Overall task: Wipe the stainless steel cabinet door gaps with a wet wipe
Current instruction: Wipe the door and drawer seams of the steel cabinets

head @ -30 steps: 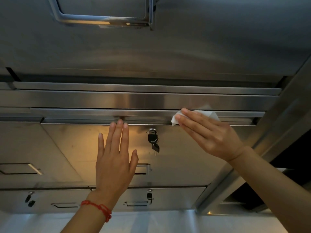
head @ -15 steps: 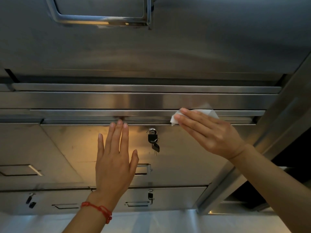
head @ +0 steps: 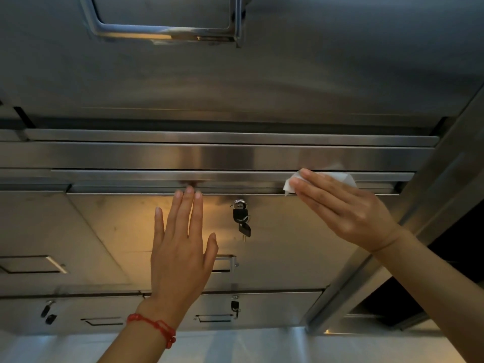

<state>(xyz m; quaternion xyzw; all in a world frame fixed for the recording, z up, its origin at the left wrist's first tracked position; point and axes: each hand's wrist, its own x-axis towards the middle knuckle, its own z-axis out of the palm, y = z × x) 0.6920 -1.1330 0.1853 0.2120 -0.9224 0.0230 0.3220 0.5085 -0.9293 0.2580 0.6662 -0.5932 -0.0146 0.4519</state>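
A stainless steel cabinet door (head: pixel 282 247) fills the middle of the head view, with a horizontal gap (head: pixel 125 190) running along its top edge under a steel rail. A white wet wipe (head: pixel 341 177) lies on that gap near its right end. My right hand (head: pixel 345 213) presses the wipe against the gap with straight fingers. Flat on the door, left of the lock, rests my left hand (head: pixel 180 247), its fingertips reaching the gap's lower edge. A red cord circles that wrist.
A lock with black keys (head: pixel 241 216) hangs between my hands. A recessed handle (head: pixel 225 263) sits partly behind my left hand. More doors with locks lie below and to the left. A steel handle (head: pixel 167 31) is overhead, and a slanted steel post (head: pixel 408 231) bounds the right side.
My right hand has slid the wipe a little to the right along the gap. My left hand stays flat on the door.
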